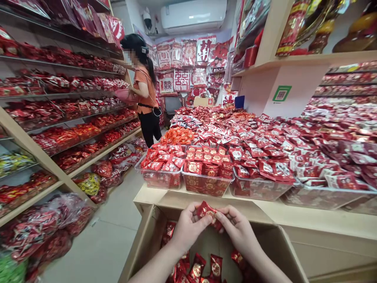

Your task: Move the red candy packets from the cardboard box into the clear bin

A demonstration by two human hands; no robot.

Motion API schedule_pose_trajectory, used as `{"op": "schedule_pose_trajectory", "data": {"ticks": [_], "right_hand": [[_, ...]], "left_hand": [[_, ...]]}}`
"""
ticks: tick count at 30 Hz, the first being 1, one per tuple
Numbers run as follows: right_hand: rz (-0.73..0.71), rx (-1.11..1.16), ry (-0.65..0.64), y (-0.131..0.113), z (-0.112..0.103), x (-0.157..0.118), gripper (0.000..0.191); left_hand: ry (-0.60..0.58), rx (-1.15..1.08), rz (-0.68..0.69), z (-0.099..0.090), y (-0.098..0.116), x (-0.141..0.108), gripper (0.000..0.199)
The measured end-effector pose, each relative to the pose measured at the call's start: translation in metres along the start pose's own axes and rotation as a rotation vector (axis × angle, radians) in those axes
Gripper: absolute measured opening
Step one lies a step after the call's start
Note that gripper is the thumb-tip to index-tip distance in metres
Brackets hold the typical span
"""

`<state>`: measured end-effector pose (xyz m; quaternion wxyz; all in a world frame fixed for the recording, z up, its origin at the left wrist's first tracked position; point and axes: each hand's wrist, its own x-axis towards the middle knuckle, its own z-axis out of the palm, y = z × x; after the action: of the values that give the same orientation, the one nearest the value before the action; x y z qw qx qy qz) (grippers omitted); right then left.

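Observation:
Over an open cardboard box, my left hand and my right hand meet at a small red candy packet with gold print. Fingers and thumbs of both hands are closed on it; it may be more than one packet, which I cannot tell. Below, inside the box, lie several loose red packets of the same look. Just beyond my hands stands a clear plastic bin packed with upright red and gold packets.
More clear bins of red packets line the counter edge. At the left, shelves hold red packets, with filled plastic bags on the floor. Another person in an orange top stands in the aisle, holding something pink.

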<state>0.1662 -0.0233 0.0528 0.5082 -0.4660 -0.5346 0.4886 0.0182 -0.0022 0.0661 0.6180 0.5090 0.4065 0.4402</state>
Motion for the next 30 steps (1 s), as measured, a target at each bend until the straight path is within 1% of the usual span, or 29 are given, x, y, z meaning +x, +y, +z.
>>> {"op": "schedule_pose_trajectory", "data": {"ticks": [3,7,9,13,16,19,21,22,24,26,28,29,30], "right_hand": [[-0.006,-0.02,-0.018,0.002,0.004,-0.002,0.024],[-0.061,-0.064,0.032,0.005,0.005,-0.003,0.023],[-0.055,-0.049,0.043,0.007,0.005,-0.003,0.024],[0.013,-0.041,0.021,0.005,0.006,-0.002,0.027],[-0.021,-0.061,0.013,0.004,0.006,-0.002,0.027],[-0.043,-0.063,0.007,0.003,0.006,-0.003,0.026],[-0.05,-0.113,-0.017,0.002,0.004,-0.003,0.025],[-0.08,-0.174,-0.026,0.001,0.003,-0.003,0.023],[-0.192,-0.35,-0.026,0.0,0.0,-0.003,0.019],[-0.297,-0.517,-0.024,-0.002,-0.004,-0.002,0.016],[-0.337,-0.609,-0.032,-0.003,-0.007,0.001,0.014],[-0.339,-0.631,-0.044,-0.003,-0.007,0.002,0.014],[-0.34,-0.644,-0.055,-0.002,-0.008,0.003,0.014]], "left_hand": [[0.046,-0.008,-0.023,0.001,-0.002,-0.003,0.024],[0.062,-0.02,-0.004,0.002,-0.003,-0.004,0.027],[0.055,-0.013,0.007,0.001,-0.003,-0.004,0.027],[0.041,0.038,0.025,-0.002,-0.002,-0.005,0.023],[0.03,0.058,0.038,-0.003,0.0,-0.004,0.021],[0.022,0.024,0.049,-0.002,0.001,-0.005,0.021],[0.003,-0.022,0.041,0.0,0.002,-0.006,0.024],[-0.007,-0.047,0.043,0.0,0.004,-0.006,0.028],[0.006,-0.062,0.092,-0.004,0.015,-0.001,0.036],[0.069,-0.006,0.205,-0.014,0.035,0.015,0.038],[0.132,0.092,0.332,-0.029,0.062,0.045,0.037],[0.145,0.164,0.382,-0.038,0.077,0.065,0.037],[0.182,0.246,0.425,-0.047,0.091,0.087,0.037]]}}
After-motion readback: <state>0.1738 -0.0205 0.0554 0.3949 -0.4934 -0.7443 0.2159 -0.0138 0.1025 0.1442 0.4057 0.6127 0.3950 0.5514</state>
